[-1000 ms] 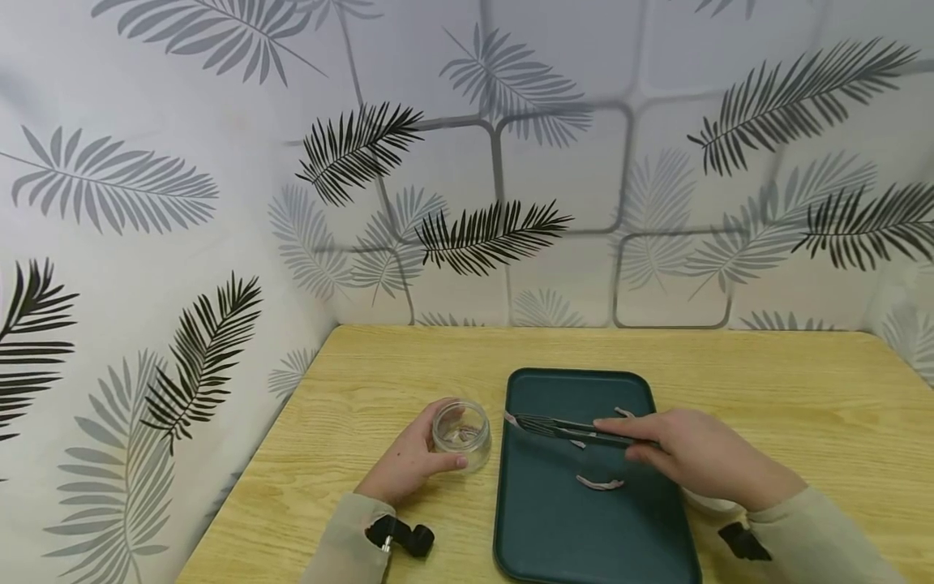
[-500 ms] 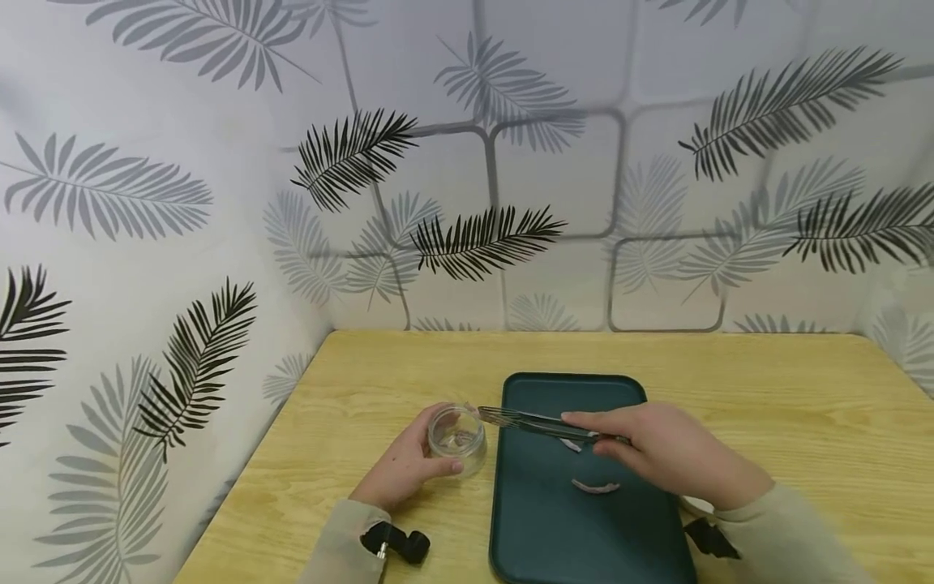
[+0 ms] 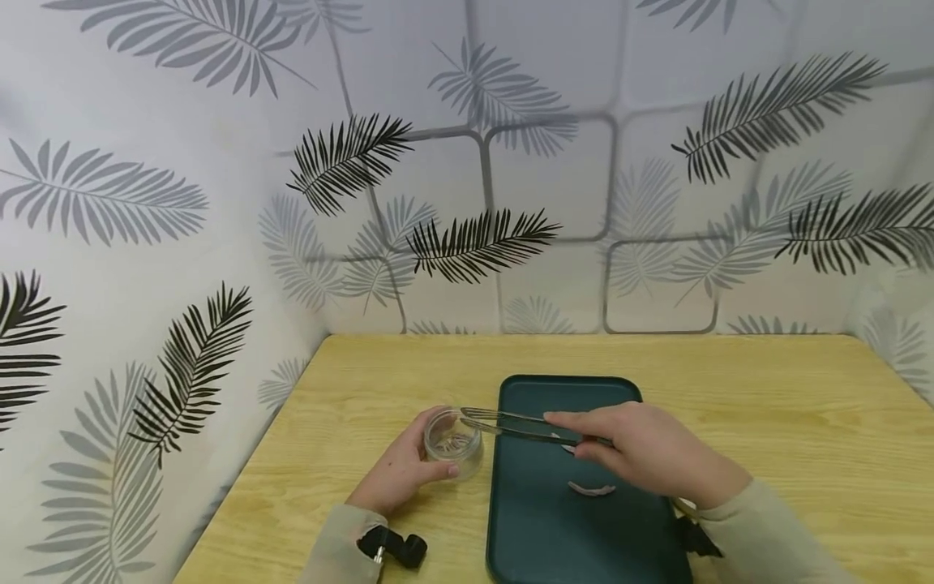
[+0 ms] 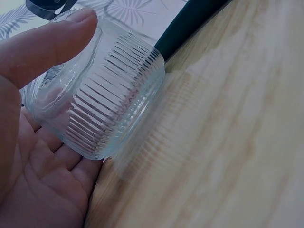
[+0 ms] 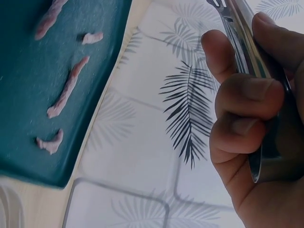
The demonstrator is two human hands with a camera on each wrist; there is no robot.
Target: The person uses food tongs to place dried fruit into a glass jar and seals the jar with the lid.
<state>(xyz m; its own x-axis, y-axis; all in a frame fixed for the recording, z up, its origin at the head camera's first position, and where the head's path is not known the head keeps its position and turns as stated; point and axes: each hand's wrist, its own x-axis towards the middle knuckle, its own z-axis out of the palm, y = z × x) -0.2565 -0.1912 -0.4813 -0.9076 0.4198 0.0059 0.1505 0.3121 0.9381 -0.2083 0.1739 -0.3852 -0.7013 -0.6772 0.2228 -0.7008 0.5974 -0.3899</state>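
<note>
My left hand (image 3: 397,470) holds a clear ribbed glass jar (image 4: 109,90) upright on the table, thumb at the near side and fingers behind. Thin pinkish strips show through the glass at its bottom. In my right hand (image 3: 649,446) is a pair of metal tongs (image 3: 525,435), whose tips stand apart over the jar's mouth with no strip visible between them. Under the tongs, a dark green tray (image 3: 576,535) bears several pinkish strips that look like raw meat, one curved strip (image 3: 591,490) near its middle. The right wrist view shows another meat strip (image 5: 69,88).
A wooden table (image 3: 394,365) runs back to a leaf-patterned covering (image 3: 525,186). A whitish container (image 5: 9,204) shows partly beside the tray. Black wrist camera mounts (image 3: 394,545) sit on both sleeves.
My right hand has moved left, bringing the tongs from over the tray to the jar's mouth. The strip at their tips has left them, and the tips have spread. My left hand keeps the jar.
</note>
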